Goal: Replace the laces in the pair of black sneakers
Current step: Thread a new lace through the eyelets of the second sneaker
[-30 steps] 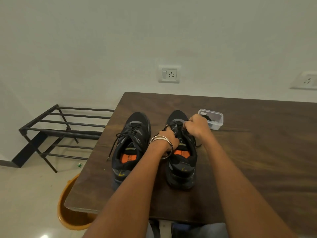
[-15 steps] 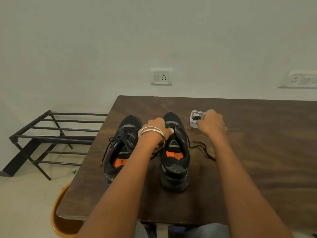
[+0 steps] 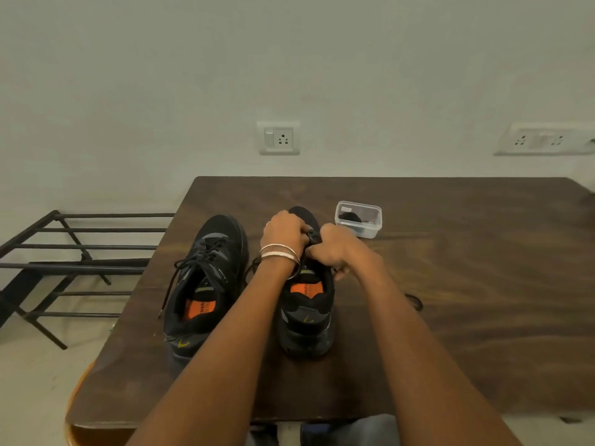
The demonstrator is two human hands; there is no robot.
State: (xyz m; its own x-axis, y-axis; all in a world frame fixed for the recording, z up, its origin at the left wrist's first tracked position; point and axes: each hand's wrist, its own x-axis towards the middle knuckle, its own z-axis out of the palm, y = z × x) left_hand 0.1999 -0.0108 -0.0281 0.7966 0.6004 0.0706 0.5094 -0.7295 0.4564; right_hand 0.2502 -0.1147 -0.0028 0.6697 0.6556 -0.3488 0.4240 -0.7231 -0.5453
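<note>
Right hand [image 3: 338, 251] back from plastic box [image 3: 358, 219] to right sneaker [image 3: 306, 284]; now meets left hand [image 3: 285, 231] over eyelets; both sets of fingers curled, pinching lace [image 3: 311, 235] between them; sneaker's long axis runs from fingers toward person; left sneaker [image 3: 203, 284] beside left hand, laced.

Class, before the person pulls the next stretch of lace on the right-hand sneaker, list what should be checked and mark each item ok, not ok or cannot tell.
1. Left hand steadies right sneaker: ok.
2. Right hand has a grip on the lace: ok.
3. Which eyelet the lace is at: cannot tell, hands cover it.
4. Tub within reach: ok.
5. Left sneaker laced: ok.
6. Table room to the right: ok.
</note>
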